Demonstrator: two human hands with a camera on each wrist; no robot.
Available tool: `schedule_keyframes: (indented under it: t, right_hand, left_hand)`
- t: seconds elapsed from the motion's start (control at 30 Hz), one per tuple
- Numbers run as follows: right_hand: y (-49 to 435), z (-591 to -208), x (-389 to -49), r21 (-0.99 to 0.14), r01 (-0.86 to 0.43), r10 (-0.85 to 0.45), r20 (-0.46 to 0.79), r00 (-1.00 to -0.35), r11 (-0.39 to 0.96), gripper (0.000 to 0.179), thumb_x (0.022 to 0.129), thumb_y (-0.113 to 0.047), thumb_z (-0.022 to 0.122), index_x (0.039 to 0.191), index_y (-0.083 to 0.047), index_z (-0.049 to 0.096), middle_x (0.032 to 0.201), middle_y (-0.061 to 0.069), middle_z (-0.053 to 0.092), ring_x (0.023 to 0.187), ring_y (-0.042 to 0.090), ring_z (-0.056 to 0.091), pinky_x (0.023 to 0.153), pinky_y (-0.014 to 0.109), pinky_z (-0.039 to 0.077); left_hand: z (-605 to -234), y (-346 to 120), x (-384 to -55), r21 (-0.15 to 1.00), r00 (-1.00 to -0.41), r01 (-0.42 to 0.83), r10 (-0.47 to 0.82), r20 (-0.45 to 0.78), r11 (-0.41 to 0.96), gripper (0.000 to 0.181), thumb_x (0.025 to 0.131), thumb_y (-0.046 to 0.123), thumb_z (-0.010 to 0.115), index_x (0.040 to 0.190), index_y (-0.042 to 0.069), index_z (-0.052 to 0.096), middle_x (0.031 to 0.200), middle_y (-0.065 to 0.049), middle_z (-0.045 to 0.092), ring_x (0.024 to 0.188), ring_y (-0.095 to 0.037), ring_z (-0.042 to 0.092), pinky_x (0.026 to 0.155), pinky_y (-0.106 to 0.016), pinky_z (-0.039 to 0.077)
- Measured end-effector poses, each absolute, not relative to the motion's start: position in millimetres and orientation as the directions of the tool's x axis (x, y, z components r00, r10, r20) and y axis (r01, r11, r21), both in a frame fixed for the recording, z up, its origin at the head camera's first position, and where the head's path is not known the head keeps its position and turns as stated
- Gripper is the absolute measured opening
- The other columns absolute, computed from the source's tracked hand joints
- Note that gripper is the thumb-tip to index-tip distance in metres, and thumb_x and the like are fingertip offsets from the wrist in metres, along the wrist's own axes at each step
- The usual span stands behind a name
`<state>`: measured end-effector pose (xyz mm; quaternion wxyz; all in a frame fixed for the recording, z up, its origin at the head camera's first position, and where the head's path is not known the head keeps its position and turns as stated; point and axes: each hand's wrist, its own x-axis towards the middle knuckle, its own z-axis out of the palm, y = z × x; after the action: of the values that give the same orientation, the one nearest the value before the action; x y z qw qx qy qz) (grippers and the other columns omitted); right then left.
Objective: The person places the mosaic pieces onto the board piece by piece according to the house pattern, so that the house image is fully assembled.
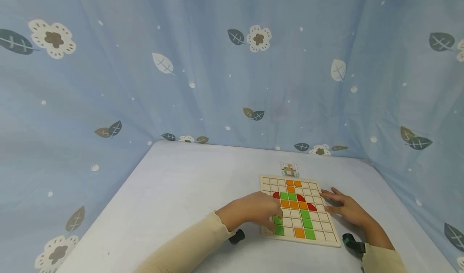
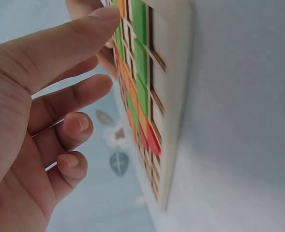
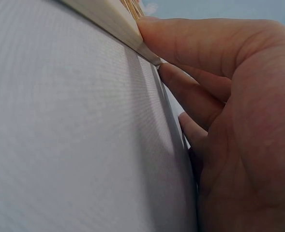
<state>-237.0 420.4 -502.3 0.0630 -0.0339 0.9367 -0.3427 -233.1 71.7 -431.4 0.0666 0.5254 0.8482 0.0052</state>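
Note:
A square cream board (image 1: pixel 328 226) with a raised grid lies on the white table, partly filled with green tiles (image 1: pixel 307 223), orange tiles (image 1: pixel 293 204) and red rounded tiles (image 1: pixel 311 207). My left hand (image 1: pixel 255 209) hangs over the board's left side, its thumb tip close to the green tiles at the lower left. The left wrist view shows that thumb (image 2: pixel 60 48) stretched toward the board, the other fingers loosely bent with nothing between them. At the board's right edge is my right hand (image 1: pixel 349 209), fingers spread. Its thumb (image 3: pixel 190 43) touches the board's side.
Behind the board lies a small card (image 1: pixel 289 169) with a coloured grid picture. A blue curtain (image 1: pixel 203 83) with flowers and leaves surrounds the table (image 1: pixel 188 176). Black wrist devices (image 1: pixel 237 236) sit below both wrists.

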Motion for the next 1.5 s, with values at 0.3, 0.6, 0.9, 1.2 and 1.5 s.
schedule_keyframes:
  t: [0.3,0.6,0.9,1.2,1.5]
  right_hand:
    - [421,-502,-235,-0.661,-0.026,-0.112,-0.088,-0.99,0.75,0.071,0.079,-0.038,0.077,0.137,-0.004,0.055,0.153,0.033,0.016,0.136,0.058,0.009,0.097,0.076,0.011]
    - [419,-503,-236,-0.664,-0.031,-0.112,-0.079,-0.991,0.747,0.07,0.079,-0.039,0.077,0.136,-0.004,0.056,0.153,0.032,0.017,0.137,0.056,0.009,0.097,0.076,0.01]
    - [418,-505,-237,-0.65,-0.02,-0.095,-0.082,-0.992,0.76,0.071,0.078,-0.04,0.076,0.137,-0.005,0.056,0.154,0.03,0.017,0.138,0.055,0.01,0.098,0.076,0.011]
    - [420,-502,-236,-0.659,-0.019,-0.099,-0.084,-0.992,0.752,0.07,0.078,-0.038,0.077,0.136,-0.005,0.056,0.153,0.031,0.017,0.137,0.057,0.01,0.097,0.076,0.011]
    - [421,-501,-236,-0.662,-0.028,-0.111,-0.083,-0.99,0.749,0.07,0.078,-0.039,0.077,0.136,-0.005,0.056,0.153,0.031,0.017,0.137,0.056,0.009,0.097,0.076,0.011]
  left_hand:
    - [-428,37,-232,0.097,-0.447,0.887,0.892,-0.072,0.452,0.035,0.074,0.036,0.085,0.107,0.028,0.075,0.094,0.022,0.065,0.08,0.006,0.052,0.077,-0.016,0.044]
    - [-432,3,-239,0.042,-0.475,0.877,0.876,-0.09,0.479,0.036,0.075,0.038,0.084,0.108,0.027,0.074,0.09,0.018,0.061,0.077,0.005,0.053,0.071,-0.018,0.045]
    - [-436,-34,-243,0.052,-0.498,0.863,0.864,-0.077,0.502,0.033,0.076,0.039,0.083,0.106,0.027,0.074,0.09,0.018,0.061,0.078,0.006,0.053,0.073,-0.019,0.045]
    - [-438,-66,-243,0.077,-0.52,0.848,0.851,-0.073,0.524,0.034,0.076,0.039,0.083,0.106,0.026,0.074,0.091,0.018,0.061,0.08,0.005,0.055,0.075,-0.02,0.046]
    - [-448,-95,-242,0.156,-0.546,0.819,0.834,-0.079,0.552,0.036,0.074,0.041,0.083,0.104,0.023,0.075,0.089,0.018,0.06,0.081,0.002,0.056,0.077,-0.023,0.048]
